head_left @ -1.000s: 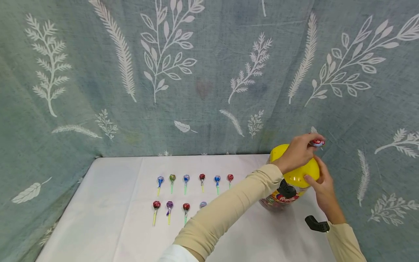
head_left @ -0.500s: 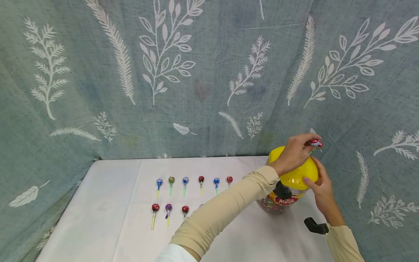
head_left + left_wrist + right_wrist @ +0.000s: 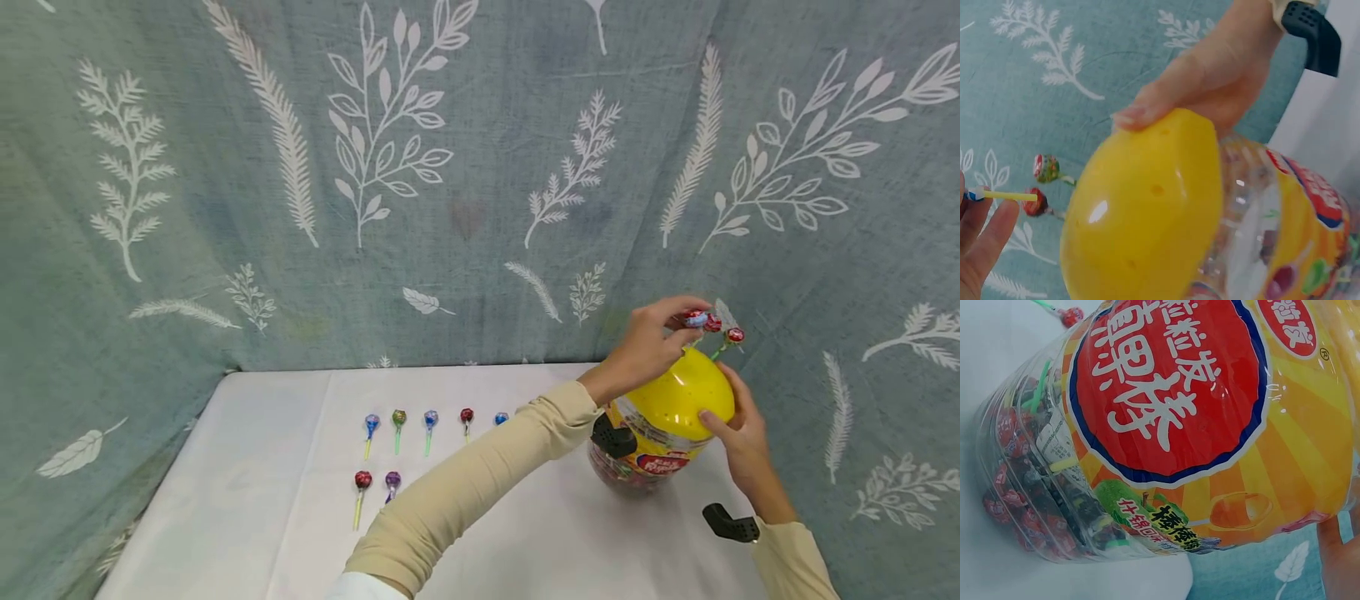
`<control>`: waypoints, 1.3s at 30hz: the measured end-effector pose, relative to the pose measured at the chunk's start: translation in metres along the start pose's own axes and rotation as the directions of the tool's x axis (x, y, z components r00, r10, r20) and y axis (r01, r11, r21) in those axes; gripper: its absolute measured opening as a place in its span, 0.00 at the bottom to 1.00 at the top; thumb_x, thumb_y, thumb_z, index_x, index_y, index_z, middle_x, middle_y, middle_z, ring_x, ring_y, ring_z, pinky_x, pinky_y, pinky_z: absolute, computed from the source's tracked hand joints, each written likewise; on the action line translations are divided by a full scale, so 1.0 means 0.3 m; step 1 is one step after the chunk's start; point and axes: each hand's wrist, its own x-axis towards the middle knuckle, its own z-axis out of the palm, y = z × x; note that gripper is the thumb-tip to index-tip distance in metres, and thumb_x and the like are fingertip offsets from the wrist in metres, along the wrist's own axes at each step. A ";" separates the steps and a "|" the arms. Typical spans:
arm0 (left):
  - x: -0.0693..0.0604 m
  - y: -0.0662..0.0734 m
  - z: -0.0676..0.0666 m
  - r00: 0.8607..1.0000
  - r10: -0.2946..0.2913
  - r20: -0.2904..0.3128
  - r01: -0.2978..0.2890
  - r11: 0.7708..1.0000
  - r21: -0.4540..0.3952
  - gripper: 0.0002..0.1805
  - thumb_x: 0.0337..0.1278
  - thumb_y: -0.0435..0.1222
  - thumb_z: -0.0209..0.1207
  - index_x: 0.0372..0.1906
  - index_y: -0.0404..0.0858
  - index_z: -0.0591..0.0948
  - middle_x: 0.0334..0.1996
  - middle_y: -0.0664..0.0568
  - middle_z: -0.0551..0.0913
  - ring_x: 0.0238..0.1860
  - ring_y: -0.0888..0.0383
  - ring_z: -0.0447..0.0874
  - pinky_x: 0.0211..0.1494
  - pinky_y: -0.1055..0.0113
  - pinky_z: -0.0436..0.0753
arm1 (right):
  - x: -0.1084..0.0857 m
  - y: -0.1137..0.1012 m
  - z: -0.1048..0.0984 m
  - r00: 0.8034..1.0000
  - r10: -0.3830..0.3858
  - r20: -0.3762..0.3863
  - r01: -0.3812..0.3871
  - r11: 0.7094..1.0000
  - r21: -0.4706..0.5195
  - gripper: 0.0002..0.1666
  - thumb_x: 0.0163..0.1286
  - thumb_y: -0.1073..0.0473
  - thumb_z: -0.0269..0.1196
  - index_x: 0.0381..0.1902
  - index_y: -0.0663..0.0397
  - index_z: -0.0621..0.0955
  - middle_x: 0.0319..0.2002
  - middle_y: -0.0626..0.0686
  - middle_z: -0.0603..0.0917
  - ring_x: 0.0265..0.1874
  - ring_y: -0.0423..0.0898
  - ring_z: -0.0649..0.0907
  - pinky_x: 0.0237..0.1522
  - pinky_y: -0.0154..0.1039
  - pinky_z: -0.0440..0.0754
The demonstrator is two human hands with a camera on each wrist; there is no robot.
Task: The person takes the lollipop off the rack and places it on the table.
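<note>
A clear jar [image 3: 645, 467] full of lollipops, with an orange and red label, stands on the right of the table under a domed yellow lid [image 3: 686, 396]. Small holes show in the lid in the left wrist view. My left hand [image 3: 647, 346], above the lid's far side, pinches a lollipop [image 3: 696, 319] by its wrapped head; its yellow stick [image 3: 1010, 195] points towards the lid. Two red-headed lollipops, one [image 3: 735, 335] with a green stick, stick out of the lid's far side. My right hand [image 3: 746, 437] grips the lid's right side, thumb in front.
Several wrapped lollipops lie in two rows on the white table, one blue [image 3: 372, 423] at the back and one red [image 3: 363, 480] in front. My left sleeve [image 3: 465, 492] covers part of the rows. A leaf-patterned grey-green curtain [image 3: 465, 183] hangs behind and at both sides.
My left hand has moved left and slightly up with its lollipop, uncovering the two lollipops in the lid. My right hand keeps its grip. The left sleeve covers more of the front row.
</note>
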 end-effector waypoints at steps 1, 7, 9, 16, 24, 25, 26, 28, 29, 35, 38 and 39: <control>-0.012 -0.004 -0.010 1.000 -0.016 -0.005 0.016 1.000 -0.016 0.17 0.64 0.29 0.55 0.57 0.37 0.76 0.50 0.49 0.80 0.37 0.69 0.78 0.37 0.82 0.78 | -0.001 -0.001 0.000 1.000 -0.001 -0.003 0.001 1.000 -0.001 0.40 0.67 0.70 0.55 0.73 0.46 0.56 0.59 0.45 0.66 0.50 0.40 0.71 0.47 0.22 0.73; -0.089 -0.023 -0.074 0.992 -0.121 -0.020 0.118 0.986 -0.121 0.17 0.63 0.28 0.55 0.56 0.39 0.76 0.49 0.46 0.79 0.36 0.65 0.79 0.33 0.75 0.82 | -0.004 -0.009 0.001 1.000 -0.009 0.011 0.009 1.000 0.010 0.40 0.67 0.70 0.55 0.73 0.46 0.56 0.60 0.45 0.65 0.51 0.41 0.71 0.47 0.22 0.73; -0.117 -0.027 -0.091 0.987 -0.158 -0.016 0.153 0.975 -0.160 0.17 0.63 0.27 0.55 0.56 0.38 0.76 0.49 0.43 0.79 0.37 0.62 0.80 0.34 0.72 0.83 | -0.004 -0.010 0.002 1.000 -0.012 0.014 0.012 1.000 0.022 0.40 0.67 0.70 0.55 0.73 0.47 0.56 0.60 0.46 0.65 0.50 0.41 0.71 0.47 0.22 0.73; -0.215 -0.059 -0.132 0.971 -0.241 -0.011 0.234 0.952 -0.200 0.17 0.61 0.29 0.58 0.56 0.38 0.77 0.46 0.44 0.81 0.38 0.57 0.83 0.33 0.64 0.84 | -0.003 -0.007 -0.001 0.999 -0.030 0.017 0.029 0.999 0.040 0.40 0.66 0.72 0.54 0.73 0.48 0.56 0.61 0.47 0.65 0.51 0.40 0.71 0.48 0.22 0.73; -0.353 -0.104 -0.164 0.939 -0.341 -0.035 0.326 0.919 -0.221 0.16 0.57 0.31 0.62 0.52 0.41 0.80 0.41 0.51 0.79 0.35 0.57 0.83 0.31 0.67 0.84 | -0.006 -0.007 0.003 1.000 -0.022 0.015 0.022 0.998 0.054 0.40 0.66 0.72 0.55 0.73 0.48 0.56 0.61 0.47 0.65 0.51 0.40 0.71 0.48 0.22 0.73; -0.369 -0.110 -0.167 0.934 -0.354 -0.040 0.336 0.914 -0.228 0.17 0.57 0.30 0.62 0.52 0.42 0.80 0.41 0.51 0.79 0.35 0.55 0.84 0.31 0.67 0.84 | -0.006 -0.007 0.003 1.000 -0.025 0.011 0.024 0.998 0.053 0.41 0.66 0.72 0.55 0.73 0.48 0.56 0.61 0.47 0.65 0.51 0.40 0.71 0.48 0.22 0.73; -0.382 -0.116 -0.170 0.930 -0.364 -0.044 0.344 0.908 -0.238 0.17 0.56 0.29 0.62 0.52 0.41 0.80 0.42 0.49 0.79 0.36 0.53 0.84 0.30 0.67 0.84 | -0.005 -0.008 0.004 1.000 -0.027 0.007 0.027 0.998 0.053 0.41 0.66 0.72 0.55 0.73 0.48 0.56 0.61 0.47 0.65 0.51 0.40 0.71 0.48 0.22 0.73; -0.408 -0.129 -0.174 0.924 -0.378 -0.052 0.355 0.901 -0.249 0.18 0.56 0.28 0.62 0.52 0.40 0.80 0.43 0.47 0.79 0.36 0.49 0.84 0.29 0.66 0.84 | -0.005 -0.008 0.003 0.999 -0.034 -0.002 0.034 0.998 0.049 0.41 0.66 0.72 0.55 0.73 0.48 0.57 0.60 0.47 0.66 0.51 0.41 0.71 0.48 0.22 0.73; -0.420 -0.134 -0.176 0.922 -0.383 -0.055 0.357 0.898 -0.256 0.18 0.55 0.27 0.62 0.53 0.39 0.79 0.44 0.45 0.79 0.37 0.47 0.83 0.29 0.66 0.84 | -0.005 -0.008 0.003 0.999 -0.036 -0.003 0.036 0.998 0.048 0.40 0.66 0.72 0.55 0.73 0.48 0.57 0.60 0.47 0.66 0.51 0.41 0.71 0.48 0.22 0.73; -0.487 -0.085 -0.215 0.903 -0.427 -0.055 0.397 0.876 -0.274 0.17 0.54 0.22 0.60 0.51 0.30 0.78 0.44 0.35 0.78 0.37 0.41 0.83 0.30 0.58 0.85 | -0.006 -0.007 0.008 0.999 -0.037 0.005 0.037 0.997 0.065 0.40 0.66 0.73 0.54 0.73 0.50 0.56 0.61 0.47 0.65 0.51 0.41 0.71 0.49 0.22 0.73; -0.523 -0.062 -0.230 0.889 -0.456 -0.044 0.427 0.860 -0.280 0.17 0.55 0.22 0.60 0.51 0.30 0.78 0.44 0.33 0.78 0.37 0.39 0.82 0.31 0.54 0.85 | -0.008 -0.006 0.012 0.999 -0.035 0.001 0.035 0.997 0.062 0.40 0.66 0.73 0.54 0.73 0.50 0.56 0.60 0.47 0.65 0.51 0.41 0.71 0.49 0.22 0.73; -0.535 -0.063 -0.231 0.885 -0.463 -0.040 0.434 0.855 -0.284 0.16 0.55 0.22 0.59 0.50 0.29 0.78 0.43 0.33 0.78 0.37 0.38 0.82 0.32 0.54 0.84 | -0.008 -0.005 0.013 0.999 -0.035 -0.001 0.035 0.997 0.062 0.40 0.66 0.73 0.54 0.73 0.50 0.56 0.60 0.47 0.66 0.51 0.41 0.71 0.49 0.22 0.73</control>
